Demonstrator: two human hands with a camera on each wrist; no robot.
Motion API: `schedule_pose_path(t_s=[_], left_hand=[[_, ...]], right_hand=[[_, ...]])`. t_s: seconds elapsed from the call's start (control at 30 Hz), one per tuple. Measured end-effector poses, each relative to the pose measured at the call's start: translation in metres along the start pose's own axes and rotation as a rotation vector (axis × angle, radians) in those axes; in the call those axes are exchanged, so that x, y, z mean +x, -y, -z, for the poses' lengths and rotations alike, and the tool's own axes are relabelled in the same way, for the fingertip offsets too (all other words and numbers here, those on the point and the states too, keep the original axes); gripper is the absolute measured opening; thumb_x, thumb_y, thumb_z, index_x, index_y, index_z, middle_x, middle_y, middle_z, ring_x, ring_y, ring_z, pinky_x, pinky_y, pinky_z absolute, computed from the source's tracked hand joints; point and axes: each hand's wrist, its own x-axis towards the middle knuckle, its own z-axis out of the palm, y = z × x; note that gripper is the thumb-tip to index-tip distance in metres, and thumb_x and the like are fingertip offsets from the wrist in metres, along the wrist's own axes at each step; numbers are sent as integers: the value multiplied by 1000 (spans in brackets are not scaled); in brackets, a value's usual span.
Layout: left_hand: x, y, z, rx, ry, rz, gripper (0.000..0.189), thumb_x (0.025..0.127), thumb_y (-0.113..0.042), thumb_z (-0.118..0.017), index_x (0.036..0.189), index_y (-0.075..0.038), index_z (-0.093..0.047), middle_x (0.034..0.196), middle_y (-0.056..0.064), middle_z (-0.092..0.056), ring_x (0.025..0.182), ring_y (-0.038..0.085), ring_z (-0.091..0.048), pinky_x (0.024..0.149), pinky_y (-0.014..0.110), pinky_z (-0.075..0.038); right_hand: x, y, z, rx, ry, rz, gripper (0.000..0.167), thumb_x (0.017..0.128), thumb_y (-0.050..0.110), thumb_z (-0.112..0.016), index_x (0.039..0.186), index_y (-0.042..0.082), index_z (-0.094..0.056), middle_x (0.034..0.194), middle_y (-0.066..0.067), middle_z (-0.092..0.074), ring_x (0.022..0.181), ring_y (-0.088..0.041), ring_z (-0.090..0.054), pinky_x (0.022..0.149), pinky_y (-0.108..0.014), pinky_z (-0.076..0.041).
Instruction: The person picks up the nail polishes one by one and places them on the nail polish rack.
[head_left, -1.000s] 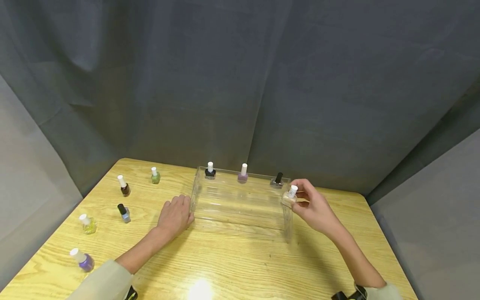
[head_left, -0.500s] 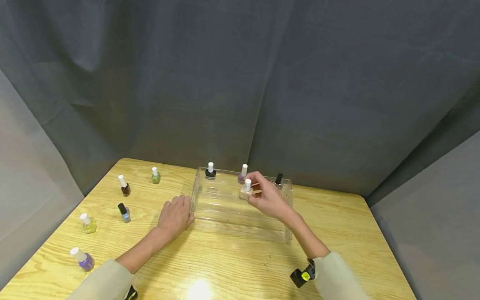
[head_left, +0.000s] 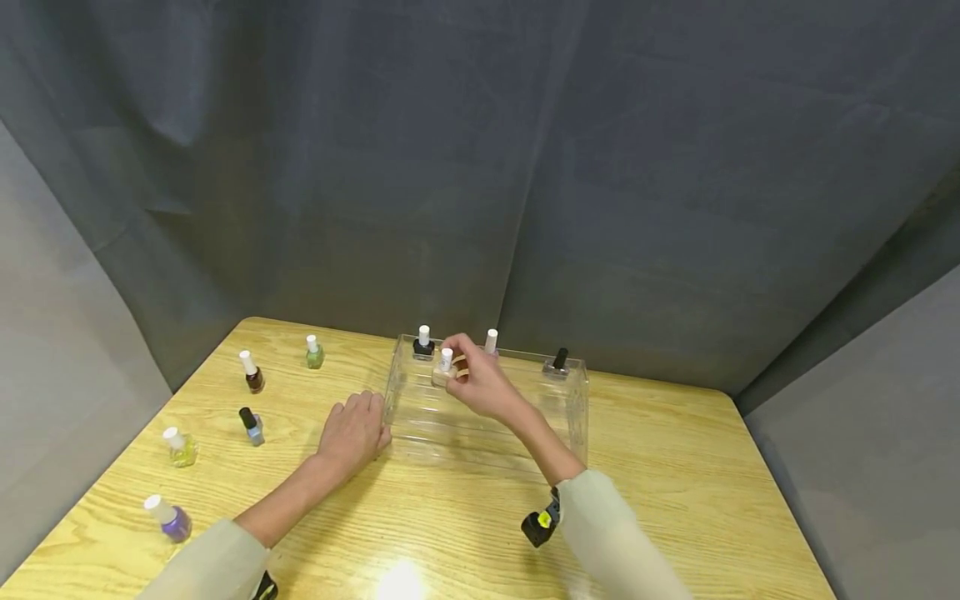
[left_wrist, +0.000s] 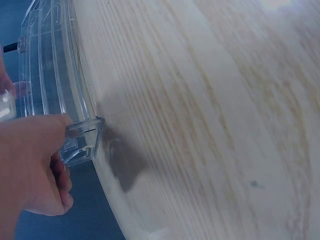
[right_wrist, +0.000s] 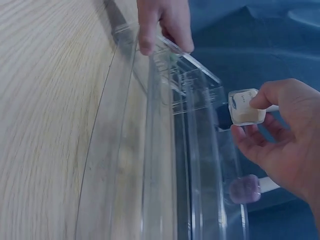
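My right hand point(head_left: 483, 387) pinches a cream nail polish bottle point(right_wrist: 246, 112) with a white cap between thumb and fingers. It holds the bottle over the back left part of a clear stepped display rack point(head_left: 480, 435). My left hand point(head_left: 351, 435) grips the rack's left side panel, thumb on one face and fingers on the other in the right wrist view. Along the rack's back step stand a black polish bottle point(head_left: 423, 347) with a white cap, a lilac one point(right_wrist: 245, 189) partly hidden in the head view, and a black-capped one point(head_left: 557, 367) at the right.
Several polish bottles stand on the wooden table point(head_left: 675, 467) at the left: green point(head_left: 314, 357), dark brown point(head_left: 255, 379), light blue point(head_left: 254, 430), yellow point(head_left: 182, 452) and purple point(head_left: 176, 523). A dark curtain point(head_left: 375, 167) hangs behind the table.
My right hand has carried the cream nail polish bottle leftward from the rack's right end to near the black bottle at its back left. My left hand has kept its place on the rack.
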Motion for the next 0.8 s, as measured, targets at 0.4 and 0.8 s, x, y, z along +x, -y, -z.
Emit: schedule_pose_path(t_s=[0.4, 0.8], left_hand=[[3, 4, -10, -21, 63, 13, 33, 91, -24, -70, 86, -8, -41, 75, 1, -34, 66, 18, -33, 57, 31, -30], [4, 4, -10, -38, 81, 39, 30, 91, -24, -70, 89, -7, -45, 77, 1, -36, 68, 19, -36, 58, 32, -33]], right_hand=[[24, -14, -27, -110, -6, 52, 46, 79, -19, -57, 120, 0, -49, 112, -13, -61, 101, -26, -63, 81, -31, -54], [30, -20, -38, -162, -10, 53, 43, 80, -19, -59, 117, 2, -53, 112, -14, -64, 102, -27, -65, 85, -29, -53]])
